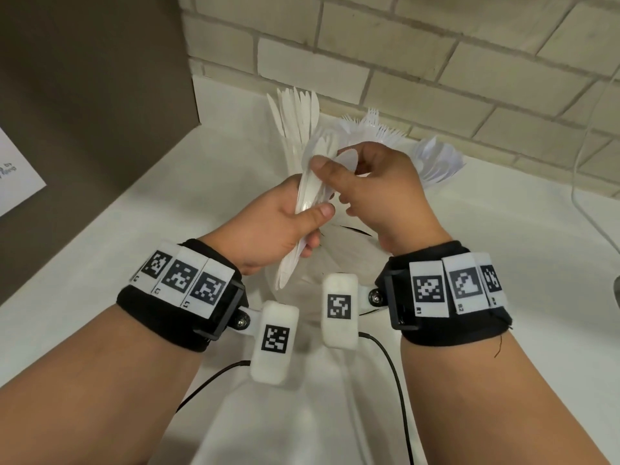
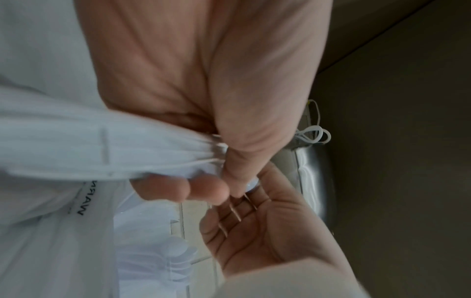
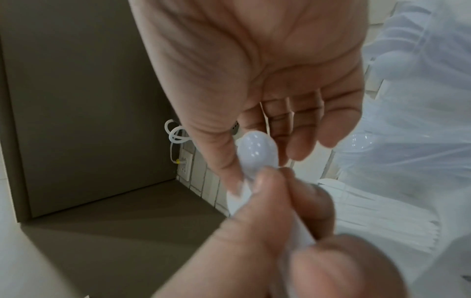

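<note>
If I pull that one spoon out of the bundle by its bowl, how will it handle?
Probably light and fairly stiff: the spoon is thin white plastic, so the right hand needs only a pinch. Its glossy bowl looks slippery and may slide out. The bundle in the left hand is fanned, so neighbours might drag along.

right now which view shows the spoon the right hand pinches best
Right wrist: the spoon bowl sits large and glossy between thumb and fingers of the right hand. Head shows it small, half behind the thumb; left wrist shows only a sliver.
</note>
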Demonstrator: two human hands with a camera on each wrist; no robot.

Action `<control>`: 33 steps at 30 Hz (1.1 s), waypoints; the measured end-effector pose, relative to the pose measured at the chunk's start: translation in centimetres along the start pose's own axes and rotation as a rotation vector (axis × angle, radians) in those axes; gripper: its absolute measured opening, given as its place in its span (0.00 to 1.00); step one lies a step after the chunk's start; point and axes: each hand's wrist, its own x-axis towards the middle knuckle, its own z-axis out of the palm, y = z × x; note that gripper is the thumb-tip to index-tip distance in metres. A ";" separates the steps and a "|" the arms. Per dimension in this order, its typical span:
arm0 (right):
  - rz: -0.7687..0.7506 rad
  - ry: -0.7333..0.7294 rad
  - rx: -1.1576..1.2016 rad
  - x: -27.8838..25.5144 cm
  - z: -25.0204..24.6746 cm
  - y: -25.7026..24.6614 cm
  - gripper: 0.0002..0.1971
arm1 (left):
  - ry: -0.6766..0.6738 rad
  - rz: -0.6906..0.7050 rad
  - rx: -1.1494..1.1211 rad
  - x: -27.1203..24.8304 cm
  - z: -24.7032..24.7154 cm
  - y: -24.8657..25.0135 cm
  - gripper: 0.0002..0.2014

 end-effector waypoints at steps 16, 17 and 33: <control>0.057 -0.042 0.053 0.4 -1.4 0.1 0.08 | -0.050 0.015 0.233 0.1 0.2 -0.7 0.15; 0.061 -0.054 0.050 0.3 -1.4 0.1 0.08 | -0.052 0.018 0.237 0.2 0.1 -0.7 0.15; 0.055 -0.050 0.055 0.3 -1.4 0.4 0.09 | -0.057 0.038 0.347 0.1 0.1 -1.0 0.13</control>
